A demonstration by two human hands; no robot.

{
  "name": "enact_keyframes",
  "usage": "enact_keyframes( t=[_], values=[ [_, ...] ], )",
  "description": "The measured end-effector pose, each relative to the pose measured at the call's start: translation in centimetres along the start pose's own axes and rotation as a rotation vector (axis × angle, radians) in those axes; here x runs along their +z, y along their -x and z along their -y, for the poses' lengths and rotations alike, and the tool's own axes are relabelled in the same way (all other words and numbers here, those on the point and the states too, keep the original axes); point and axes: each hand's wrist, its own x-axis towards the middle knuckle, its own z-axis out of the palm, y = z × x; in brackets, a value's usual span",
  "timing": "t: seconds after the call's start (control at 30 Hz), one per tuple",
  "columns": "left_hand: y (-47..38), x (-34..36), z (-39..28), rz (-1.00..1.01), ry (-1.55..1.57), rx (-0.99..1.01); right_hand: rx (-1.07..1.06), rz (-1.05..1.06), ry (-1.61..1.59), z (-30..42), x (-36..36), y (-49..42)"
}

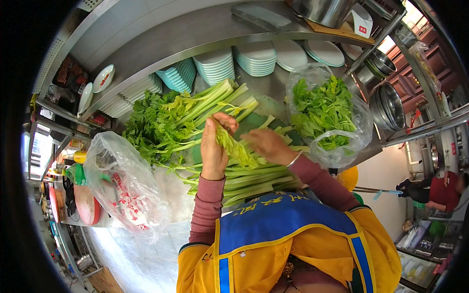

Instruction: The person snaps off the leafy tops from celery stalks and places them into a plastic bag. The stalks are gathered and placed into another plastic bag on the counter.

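Observation:
My left hand [214, 146] is raised over the work table, gripping a pale leafy celery piece [236, 148] that hangs down on its right side. Close to that piece is my right hand [269, 144], blurred, with its fingers bent; whether anything is in them cannot be made out. Behind my left hand lies a heap of whole celery [205, 106], leaves to the left and cut stalk ends to the right. Bare celery stalks [253, 183] are laid crosswise between my apron and my hands. A clear plastic bag [361, 110] of plucked celery leaves [324, 113] sits to the right.
Stacked plates [214, 66] line the back beneath a steel shelf [205, 47]. At left, an empty-looking plastic bag [124, 183] with red print overhangs the table edge near round chopping boards [86, 205]. Steel bowls [388, 106] stand right. Another person [441, 192] is farther off.

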Motion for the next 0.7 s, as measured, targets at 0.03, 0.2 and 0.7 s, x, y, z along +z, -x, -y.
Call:
enact_keyframes(
  t=[0.03, 0.2, 0.7],
  values=[
    [-0.3, 0.1, -0.2, -0.017, 0.000, 0.016, -0.014, 0.181, 0.091, -0.4, 1.2, 0.0],
    [-1.1, -1.1, -0.9, -0.103, -0.492, 0.133, -0.074, -0.075, 0.196, 0.0, 2.3, 2.0],
    [-11.2, 10.7, 13.6, 0.548, -0.792, 0.079, 0.318, -0.596, 0.109, 1.0, -5.1, 13.0]
  ],
)
